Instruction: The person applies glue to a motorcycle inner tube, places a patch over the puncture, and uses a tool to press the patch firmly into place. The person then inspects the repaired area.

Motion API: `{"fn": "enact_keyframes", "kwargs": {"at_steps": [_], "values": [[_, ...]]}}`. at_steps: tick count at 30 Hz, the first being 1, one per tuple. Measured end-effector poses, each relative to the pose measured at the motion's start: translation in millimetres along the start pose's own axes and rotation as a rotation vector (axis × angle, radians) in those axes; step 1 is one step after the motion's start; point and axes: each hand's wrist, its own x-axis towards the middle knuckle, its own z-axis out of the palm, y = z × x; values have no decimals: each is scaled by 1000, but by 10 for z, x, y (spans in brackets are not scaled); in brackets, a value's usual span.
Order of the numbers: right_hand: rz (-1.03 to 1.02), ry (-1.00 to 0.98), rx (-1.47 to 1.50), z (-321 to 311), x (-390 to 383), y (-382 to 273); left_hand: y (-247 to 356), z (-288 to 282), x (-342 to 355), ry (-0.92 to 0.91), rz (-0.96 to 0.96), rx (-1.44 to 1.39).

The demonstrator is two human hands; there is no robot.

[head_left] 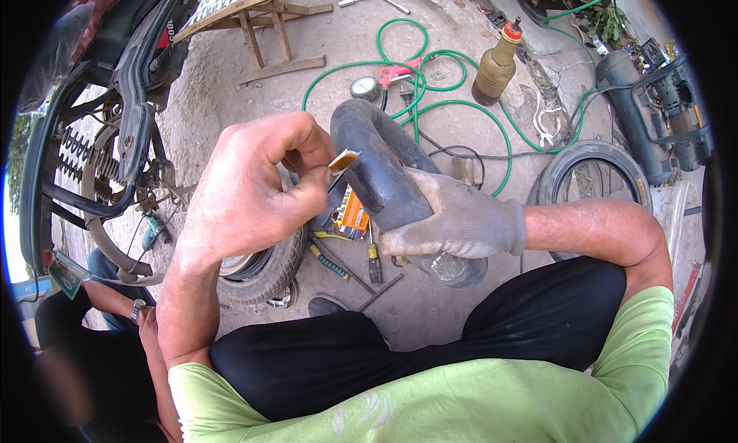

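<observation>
My left hand, bare, pinches a small orange-and-white patch between thumb and fingertips, right beside the inner tube. My right hand, in a grey work glove, grips the black rubber inner tube and holds it up over my lap. A darker, smoother area shows on the tube's side, close to the patch. Whether the patch touches the rubber I cannot tell. Under the tube, partly hidden, lies an orange box. A yellow-and-black screwdriver and a green-handled tool rest on the ground nearby.
A tyre on its wheel lies below my left arm, another tyre at right. Green hose, a pressure gauge and a brown bottle lie ahead. A motorcycle stands left; a person sits near it. A compressor is far right.
</observation>
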Motion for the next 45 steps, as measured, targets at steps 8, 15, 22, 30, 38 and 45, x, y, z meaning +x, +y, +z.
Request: {"fn": "enact_keyframes", "kwargs": {"at_steps": [8, 15, 22, 30, 38, 45], "values": [[25, 3, -27, -23, 18, 27, -6, 4, -5, -19, -7, 12], [7, 16, -74, -44, 15, 50, 11, 11, 17, -27, -1, 4], [2, 24, -97, -45, 30, 63, -24, 46, 22, 2, 40, -6], [23, 8, -6, -25, 18, 5, -10, -12, 21, 9, 17, 13], [-33, 41, -167, -60, 67, 106, -63, 37, 34, 33, 74, 8], [-1, 23, -92, -55, 70, 91, -55, 60, 28, 20, 61, 10]]}}
